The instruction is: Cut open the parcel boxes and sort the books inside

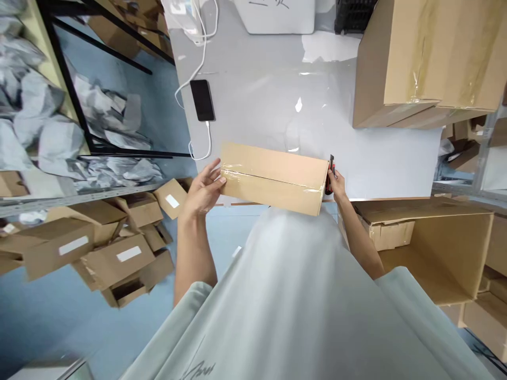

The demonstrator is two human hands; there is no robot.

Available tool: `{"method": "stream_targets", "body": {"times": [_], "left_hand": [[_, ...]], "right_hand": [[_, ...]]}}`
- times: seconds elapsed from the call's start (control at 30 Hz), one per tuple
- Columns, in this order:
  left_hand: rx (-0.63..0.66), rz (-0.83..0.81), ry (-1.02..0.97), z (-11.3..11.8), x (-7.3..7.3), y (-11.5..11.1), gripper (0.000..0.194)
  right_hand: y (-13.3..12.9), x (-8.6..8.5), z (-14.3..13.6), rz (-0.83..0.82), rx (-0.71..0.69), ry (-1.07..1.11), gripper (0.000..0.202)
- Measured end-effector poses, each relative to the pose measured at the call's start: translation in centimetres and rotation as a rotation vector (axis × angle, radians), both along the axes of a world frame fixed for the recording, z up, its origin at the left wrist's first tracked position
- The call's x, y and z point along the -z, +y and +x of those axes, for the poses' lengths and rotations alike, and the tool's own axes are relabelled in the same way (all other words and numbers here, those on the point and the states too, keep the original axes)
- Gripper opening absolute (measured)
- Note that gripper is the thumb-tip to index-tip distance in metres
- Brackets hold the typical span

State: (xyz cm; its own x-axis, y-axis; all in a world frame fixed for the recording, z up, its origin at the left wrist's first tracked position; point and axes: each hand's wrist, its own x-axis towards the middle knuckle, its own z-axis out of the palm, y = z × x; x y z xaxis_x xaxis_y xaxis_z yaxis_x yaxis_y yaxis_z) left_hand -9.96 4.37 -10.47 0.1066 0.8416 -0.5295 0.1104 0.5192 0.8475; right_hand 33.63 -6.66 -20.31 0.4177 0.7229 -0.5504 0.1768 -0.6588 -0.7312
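A long, narrow cardboard box lies slightly tilted at the table's near edge, with shiny clear tape along its middle seam. At its left end is my left hand, thumb and fingers curved against the cardboard corner. My right hand is at the box's right end, closed around a black and red cutter that stands upright against that end. Part of the cutter is hidden by my fingers. Beyond the box, a black phone with a white cable lies on the table.
Large taped cartons stand at the table's back right. A pale container and a black crate are at the far edge. An open carton sits below right; opened boxes and grey bags lie left.
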Motion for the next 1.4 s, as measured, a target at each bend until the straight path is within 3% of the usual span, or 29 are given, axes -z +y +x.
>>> {"method": "stream_targets", "body": {"times": [0.07,0.13,0.27,0.33,0.4,0.5,0.6,0.7,0.8,0.9,0.97,1.03,1.13,1.2,1.3,1.4], "left_hand": [[-0.010,0.008,-0.057,0.3,0.3,-0.1,0.072],[0.013,0.015,-0.091,1.2,1.0,-0.1,0.066],[0.132,-0.059,-0.086,5.9,3.7,0.1,0.056],[0.195,-0.121,-0.086,9.6,5.3,0.2,0.049],[0.265,-0.174,-0.048,13.4,6.8,0.1,0.045],[0.325,-0.193,-0.029,17.5,8.4,-0.1,0.038],[0.340,-0.160,0.008,18.0,9.0,0.1,0.035],[0.310,-0.082,0.027,16.0,7.8,0.9,0.045],[0.285,0.181,-0.050,13.9,4.3,1.9,0.052],[0.332,0.476,-0.089,13.0,-0.3,3.0,0.049],[0.426,0.541,-0.057,12.7,-2.8,3.7,0.045],[0.497,0.543,-0.049,12.6,-4.2,4.2,0.043],[0.521,0.524,-0.073,12.6,-4.7,4.8,0.040],[0.516,0.529,-0.069,12.7,-4.6,4.8,0.037],[0.499,0.545,-0.048,13.0,-4.5,4.7,0.032],[0.484,0.548,-0.054,13.3,-4.4,4.6,0.029]], "right_hand": [[0.0,-1.5,1.2,0.072,0.061,-0.056,0.064],[0.1,-4.1,3.4,0.178,0.101,-0.152,0.066],[0.9,-12.8,8.3,0.325,0.018,-0.486,0.061],[1.8,-17.4,9.6,0.287,-0.052,-0.653,0.057],[2.9,-20.7,9.5,0.199,-0.116,-0.797,0.052],[4.3,-22.3,7.3,0.081,-0.172,-0.944,0.048],[4.5,-21.3,4.2,0.088,-0.192,-1.006,0.051],[3.9,-19.9,1.9,0.148,-0.220,-1.040,0.053],[3.3,-19.7,0.9,0.157,-0.219,-1.089,0.051],[2.8,-21.4,0.2,0.170,-0.176,-1.131,0.050],[2.0,-23.5,-1.1,0.189,-0.167,-1.116,0.052],[1.0,-25.7,-3.5,0.185,-0.208,-1.020,0.054],[-0.5,-28.3,-8.3,0.108,-0.316,-0.780,0.054],[-1.0,-29.1,-11.5,0.039,-0.383,-0.664,0.055],[-1.1,-29.3,-15.2,-0.033,-0.461,-0.622,0.054],[-0.6,-29.2,-17.0,-0.073,-0.491,-0.674,0.053]]}}
